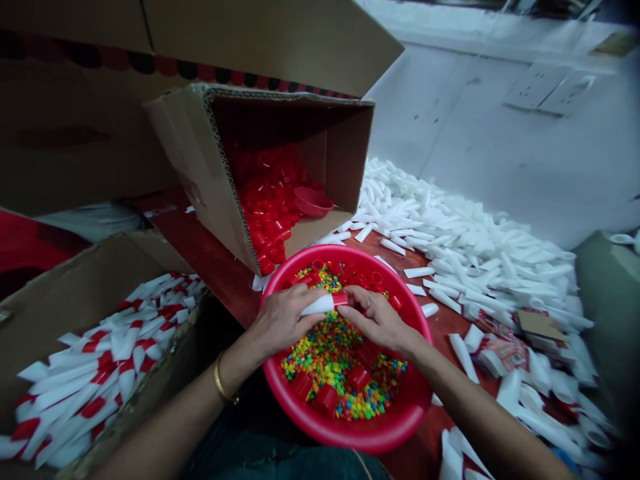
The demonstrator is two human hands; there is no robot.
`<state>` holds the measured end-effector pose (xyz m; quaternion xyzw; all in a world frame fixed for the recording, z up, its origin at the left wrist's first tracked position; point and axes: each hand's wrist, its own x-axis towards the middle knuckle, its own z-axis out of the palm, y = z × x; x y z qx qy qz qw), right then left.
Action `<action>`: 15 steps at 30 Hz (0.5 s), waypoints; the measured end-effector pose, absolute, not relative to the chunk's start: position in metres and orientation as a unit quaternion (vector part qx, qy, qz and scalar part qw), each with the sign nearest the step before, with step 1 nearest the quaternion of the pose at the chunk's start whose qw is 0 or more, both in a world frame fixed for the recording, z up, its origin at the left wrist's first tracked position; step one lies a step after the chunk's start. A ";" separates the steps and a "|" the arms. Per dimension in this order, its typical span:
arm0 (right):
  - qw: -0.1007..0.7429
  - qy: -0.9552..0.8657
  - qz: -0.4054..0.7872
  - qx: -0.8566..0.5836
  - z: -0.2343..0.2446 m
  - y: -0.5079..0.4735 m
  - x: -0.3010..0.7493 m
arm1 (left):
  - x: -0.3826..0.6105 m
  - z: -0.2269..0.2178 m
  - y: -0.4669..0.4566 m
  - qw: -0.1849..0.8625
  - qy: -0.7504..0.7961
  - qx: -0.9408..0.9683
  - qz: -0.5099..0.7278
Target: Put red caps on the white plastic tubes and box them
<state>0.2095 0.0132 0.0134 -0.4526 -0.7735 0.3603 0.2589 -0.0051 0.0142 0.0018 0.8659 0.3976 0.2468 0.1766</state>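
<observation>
Over a red basin [345, 437], my left hand [285, 317] is closed round a white plastic tube [319, 306]. A red cap [341, 299] sits at the tube's right end, and the fingers of my right hand [375, 315] are pinched on it. The tube lies nearly level. Below both hands the basin holds many small multicoloured candies [320, 353], with several loose red caps [358, 378] among them. Whether the cap is fully seated on the tube cannot be made out.
A cardboard box [190, 167] on its side holds red caps [270, 200] and a small red bowl [314, 202]. White tubes [480, 253] are heaped at the right. At the lower left, an open carton [55, 287] holds capped tubes [100, 373]. A white wall [475, 127] stands behind.
</observation>
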 end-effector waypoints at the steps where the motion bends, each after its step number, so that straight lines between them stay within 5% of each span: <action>1: 0.254 -0.771 0.361 -0.459 0.010 0.013 0.208 | -0.005 0.002 0.013 0.151 0.378 0.882 0.237; 7: 0.259 -0.732 0.382 -0.502 0.011 0.019 0.187 | -0.004 0.002 0.005 0.084 0.349 0.901 0.243; 12: 0.236 -0.611 0.516 -0.551 0.025 0.027 0.167 | -0.011 0.002 0.000 -0.027 0.413 0.852 0.322; 15: 0.186 -0.695 0.451 -0.528 0.018 0.021 0.161 | -0.048 -0.007 -0.010 -0.049 0.522 0.762 0.381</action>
